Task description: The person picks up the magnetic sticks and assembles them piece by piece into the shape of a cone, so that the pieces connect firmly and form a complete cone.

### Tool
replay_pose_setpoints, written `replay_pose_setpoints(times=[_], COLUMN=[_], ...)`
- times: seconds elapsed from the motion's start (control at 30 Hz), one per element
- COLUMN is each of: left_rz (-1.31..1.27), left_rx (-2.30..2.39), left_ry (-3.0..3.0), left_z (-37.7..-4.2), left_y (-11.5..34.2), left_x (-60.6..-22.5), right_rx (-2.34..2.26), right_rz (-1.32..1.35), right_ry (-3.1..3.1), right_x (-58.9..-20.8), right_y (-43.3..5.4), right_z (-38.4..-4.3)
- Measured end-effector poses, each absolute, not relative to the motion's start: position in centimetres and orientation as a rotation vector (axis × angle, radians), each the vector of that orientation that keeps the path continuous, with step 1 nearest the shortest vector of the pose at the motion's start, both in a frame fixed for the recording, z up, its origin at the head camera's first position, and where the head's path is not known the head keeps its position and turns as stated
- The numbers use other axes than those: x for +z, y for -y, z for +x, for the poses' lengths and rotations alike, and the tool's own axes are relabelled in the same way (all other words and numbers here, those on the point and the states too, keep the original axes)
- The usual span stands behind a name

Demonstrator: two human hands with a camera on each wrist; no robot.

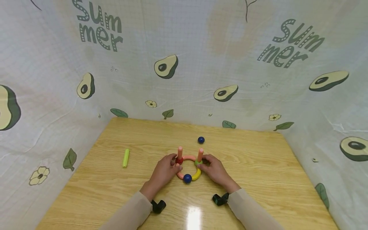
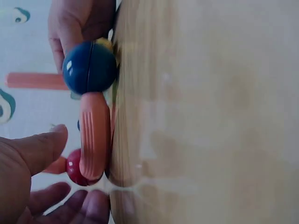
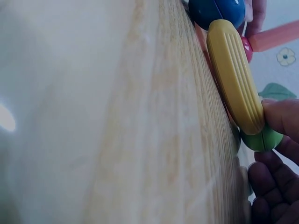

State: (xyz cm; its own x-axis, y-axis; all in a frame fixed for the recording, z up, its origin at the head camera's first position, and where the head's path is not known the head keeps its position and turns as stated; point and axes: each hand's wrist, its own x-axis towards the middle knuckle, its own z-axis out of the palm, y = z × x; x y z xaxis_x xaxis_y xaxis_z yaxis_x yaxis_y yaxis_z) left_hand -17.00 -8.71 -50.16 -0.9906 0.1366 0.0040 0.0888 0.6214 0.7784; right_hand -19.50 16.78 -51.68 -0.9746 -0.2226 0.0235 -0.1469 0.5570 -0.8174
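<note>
A ring of curved rods and balls lies on the table in front of me. It includes a yellow curved rod (image 3: 236, 77), salmon curved rods (image 2: 95, 135), a blue ball (image 1: 187, 178), a red ball (image 2: 77, 165) and a green ball (image 3: 262, 139). Two straight salmon rods (image 1: 180, 152) stand up from the red and green balls. My left hand (image 1: 165, 167) is around the red ball, its thumb and fingers spread apart on either side. With thumb and fingertips, my right hand (image 1: 213, 168) pinches the green ball.
A loose blue ball (image 1: 201, 140) lies behind the ring. Off to the left is a yellow-green straight rod (image 1: 126, 158). A printed cloth (image 1: 195, 70) hangs behind and beside the wooden table (image 1: 253, 153). Black cameras (image 1: 158, 206) sit at both wrists.
</note>
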Motion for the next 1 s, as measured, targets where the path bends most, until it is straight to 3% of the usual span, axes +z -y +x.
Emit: replay_pose_setpoints(times=[0.3, 1.0], left_rz=[0.341, 0.387], left_rx=[1.174, 1.184], left_ry=[-2.795, -2.767], left_z=[-14.2, -15.2], left_y=[7.6, 10.5], left_x=[-50.3, -50.8], right_rx=[-1.386, -1.276], right_rz=[-0.279, -0.490], right_ry=[-2.731, -2.732], right_x=[-51.6, -51.6], right_y=[-16.7, -17.7], right_z=[-19.2, -15.5])
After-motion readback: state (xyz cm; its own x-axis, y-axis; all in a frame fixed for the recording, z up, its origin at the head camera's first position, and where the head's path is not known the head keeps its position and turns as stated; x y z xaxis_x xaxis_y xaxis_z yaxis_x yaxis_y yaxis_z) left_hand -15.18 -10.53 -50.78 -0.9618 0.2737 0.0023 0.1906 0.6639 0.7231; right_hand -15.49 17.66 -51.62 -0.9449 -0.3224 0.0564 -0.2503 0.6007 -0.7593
